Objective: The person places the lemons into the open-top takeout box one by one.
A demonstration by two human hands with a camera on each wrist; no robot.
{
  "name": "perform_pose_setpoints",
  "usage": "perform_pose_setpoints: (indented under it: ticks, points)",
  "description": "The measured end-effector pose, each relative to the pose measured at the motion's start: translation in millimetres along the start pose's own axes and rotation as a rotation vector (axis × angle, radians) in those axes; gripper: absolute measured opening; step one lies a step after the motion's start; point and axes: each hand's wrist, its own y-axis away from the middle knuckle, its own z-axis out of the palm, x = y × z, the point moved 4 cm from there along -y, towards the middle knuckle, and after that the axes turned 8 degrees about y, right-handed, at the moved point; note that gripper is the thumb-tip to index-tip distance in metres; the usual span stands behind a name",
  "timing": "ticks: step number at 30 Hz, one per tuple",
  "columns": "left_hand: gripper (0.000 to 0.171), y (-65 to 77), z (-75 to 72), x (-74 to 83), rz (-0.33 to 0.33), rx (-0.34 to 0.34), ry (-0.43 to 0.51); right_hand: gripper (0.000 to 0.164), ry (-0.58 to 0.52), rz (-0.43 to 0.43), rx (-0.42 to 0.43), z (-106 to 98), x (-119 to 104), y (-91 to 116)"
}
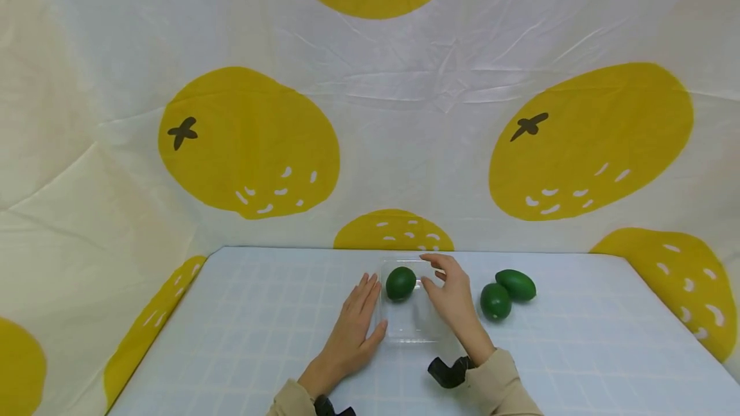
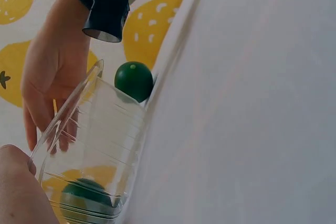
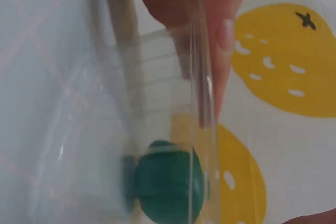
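A clear plastic container (image 1: 412,329) stands on the table, with one dark green lime (image 1: 401,284) near its back left corner. Along the container's left wall rests my left hand (image 1: 351,329), fingers straight and thumb spread at the front. My right hand (image 1: 453,294) hangs over the right side of the container, its fingers and thumb bent and apart with nothing between them. In the left wrist view, the lime inside (image 2: 86,200) shows through the ribbed clear wall. The right wrist view shows the left hand (image 3: 210,9) at the opposite rim.
Two more dark green limes, one in front (image 1: 495,302) and one behind (image 1: 516,285), lie touching on the table right of the container. A pale checked cloth (image 1: 277,313) covers the table. A white curtain (image 1: 405,146) with yellow fruit prints hangs behind.
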Motion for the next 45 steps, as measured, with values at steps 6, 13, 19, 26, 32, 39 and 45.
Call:
perform_pose_setpoints:
  ticks: [6, 13, 19, 26, 32, 39, 45]
  points:
    - [0.064, 0.1, -0.1, -0.5, -0.017, -0.001, 0.011, 0.038, 0.071, 0.015, 0.034, -33, 14, -2]
    - [0.064, 0.0, 0.6, 0.1, -0.026, -0.012, 0.003, 0.033, 0.135, 0.009, 0.142, -66, 41, 10]
    - [0.064, 0.5, -0.2, -1.3, -0.029, -0.014, -0.003, 0.026, 0.159, -0.023, 0.239, -80, 62, 24]
    - [0.064, 1.5, -0.8, -1.1, -0.040, -0.022, 0.011, 0.026, 0.172, -0.001, 0.199, -78, 79, 38]
    - [0.064, 0.7, 0.1, -0.9, -0.039, -0.029, 0.014, 0.026, 0.181, -0.066, 0.188, -75, 87, 46]
    - [0.063, -0.1, 0.6, -0.3, -0.036, -0.032, 0.008, 0.032, 0.195, -0.238, 0.244, -67, 97, 51]
    - [0.063, 0.4, -0.1, 1.2, -0.040, -0.029, 0.015, 0.037, 0.202, -0.213, 0.216, -63, 103, 53]
